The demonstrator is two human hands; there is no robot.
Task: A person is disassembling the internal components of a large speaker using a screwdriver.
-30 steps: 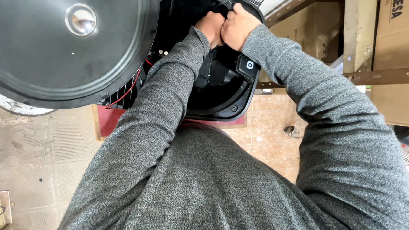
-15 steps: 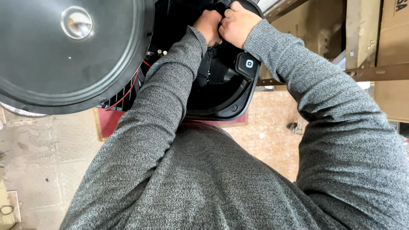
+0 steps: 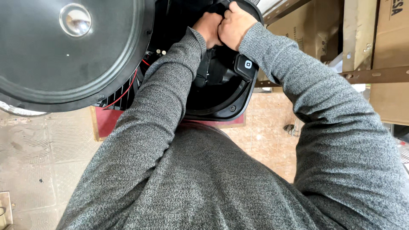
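Head view, looking down my own chest and grey sleeves. Both hands sit together at the far top of the black plastic housing (image 3: 221,91). My left hand (image 3: 209,29) is curled into a fist on the dark part at its upper rim; my right hand (image 3: 235,24) is closed over the same spot, knuckles touching the left. What exactly they pinch is hidden.

Change over the last second: hands have drifted slightly left and farther away, grip unchanged. I judge the part is still being worked, not yet freed.

Large round black disc (image 3: 70,49) with a shiny centre cap fills the far left. Small black square badge (image 3: 248,64) with a white outline sits on the housing's right wall. Brown cardboard boxes (image 3: 383,47) stand far right on a shelf rail.
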